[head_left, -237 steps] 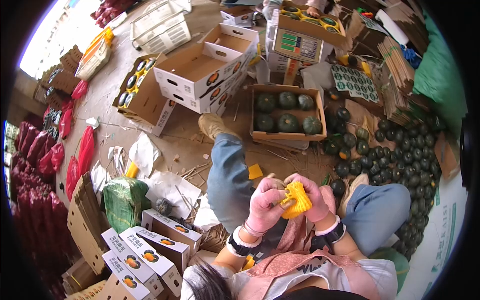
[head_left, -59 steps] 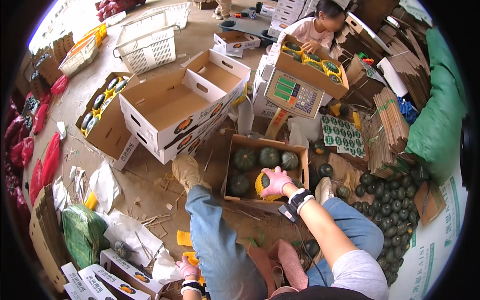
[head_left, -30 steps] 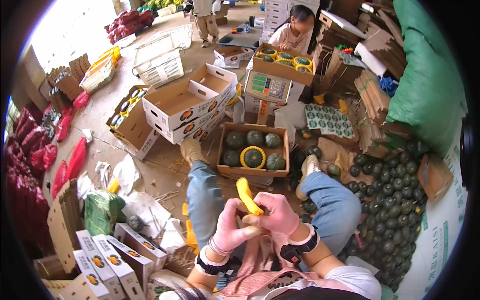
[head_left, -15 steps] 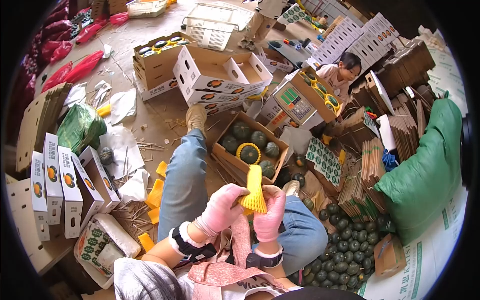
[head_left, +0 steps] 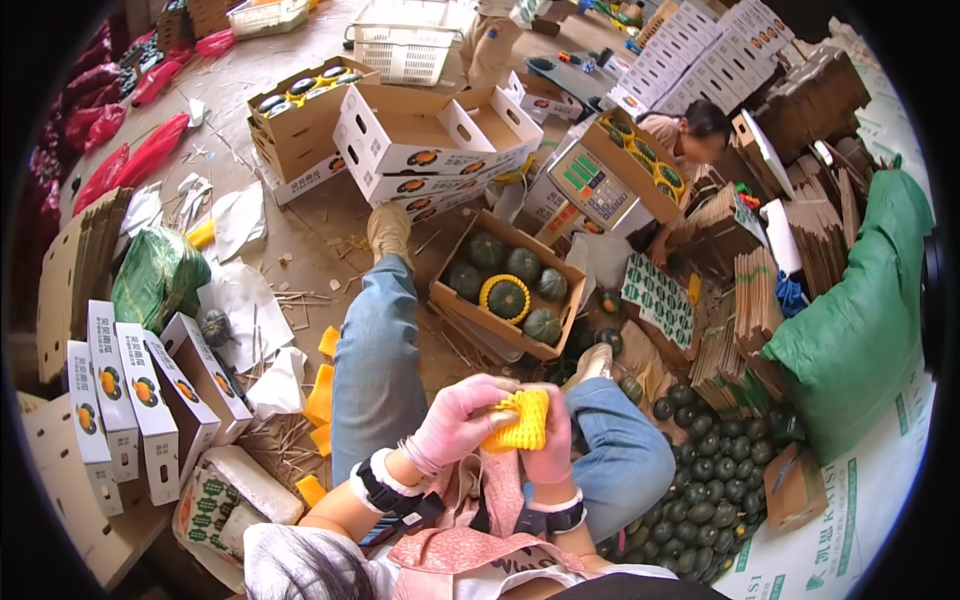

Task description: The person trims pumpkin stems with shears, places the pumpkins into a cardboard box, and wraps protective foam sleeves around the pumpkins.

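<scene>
Both of my hands wear pink gloves and hold one yellow foam net sleeve [head_left: 522, 420] above my lap. My left hand [head_left: 458, 422] grips the sleeve's left side, fingers closed on it. Around its right edge curls my right hand [head_left: 549, 455]. The sleeve looks short and bunched, its mesh folded back. Beyond my hands stands an open cardboard box [head_left: 468, 305] with several dark green squashes, and one squash [head_left: 504, 299] in it wears a yellow net ring. A large pile of small dark green squashes [head_left: 700, 500] lies to my right.
White printed cartons [head_left: 146, 410] stand at left near yellow foam sleeves [head_left: 318, 395]. Ahead are stacked open boxes [head_left: 430, 150] and a scale [head_left: 592, 188] beside a box of netted squashes. A person [head_left: 690, 135] crouches by flattened cardboard [head_left: 755, 300]. A green sack [head_left: 850, 320] is at right.
The foam sleeve was long and stretched upward; now it is folded into a short, wide roll. My hands have shifted slightly, and the view has moved a little. The crouching person's head is lowered.
</scene>
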### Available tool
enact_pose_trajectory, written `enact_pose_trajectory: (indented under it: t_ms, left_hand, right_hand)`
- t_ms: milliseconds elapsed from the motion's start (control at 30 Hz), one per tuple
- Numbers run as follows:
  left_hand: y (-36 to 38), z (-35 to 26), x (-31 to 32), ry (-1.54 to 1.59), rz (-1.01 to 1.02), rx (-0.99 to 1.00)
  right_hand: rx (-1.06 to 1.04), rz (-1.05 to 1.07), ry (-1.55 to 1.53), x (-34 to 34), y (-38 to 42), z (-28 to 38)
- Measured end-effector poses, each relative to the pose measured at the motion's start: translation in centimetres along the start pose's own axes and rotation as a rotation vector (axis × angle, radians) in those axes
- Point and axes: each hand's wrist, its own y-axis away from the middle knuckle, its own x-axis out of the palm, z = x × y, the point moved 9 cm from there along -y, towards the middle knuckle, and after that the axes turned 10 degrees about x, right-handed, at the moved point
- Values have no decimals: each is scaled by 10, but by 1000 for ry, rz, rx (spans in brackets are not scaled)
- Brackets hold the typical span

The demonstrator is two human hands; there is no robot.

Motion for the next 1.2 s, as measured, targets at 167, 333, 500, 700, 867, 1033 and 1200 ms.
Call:
enact_pose_trajectory:
  t_ms: [167,333,500,700,867,1033,1200]
  left_hand:
    - [-2,-33,-1,-386,24,334]
    - [3,-24,-6,-287,147,269]
    - [-1,-19,-3,-374,163,265]
    - [14,22,27,534,610,-577]
    - [12,44,3,574,626,-787]
    - [-3,112,17,754,87,-1031]
    - [-49,223,7,329,445,-953]
  right_hand:
    - [173,147,-259,15,-7,-12]
    - [26,217,9,22,-6,0]
    - [-11,184,-78,18,-13,-11]
    - [121,177,-11,-7,-15,-32]
    - [492,629,-928,10,19,-54]
    - [713,300,-836,-17,9,-101]
    - [476,-121,-492,-91,-121,-119]
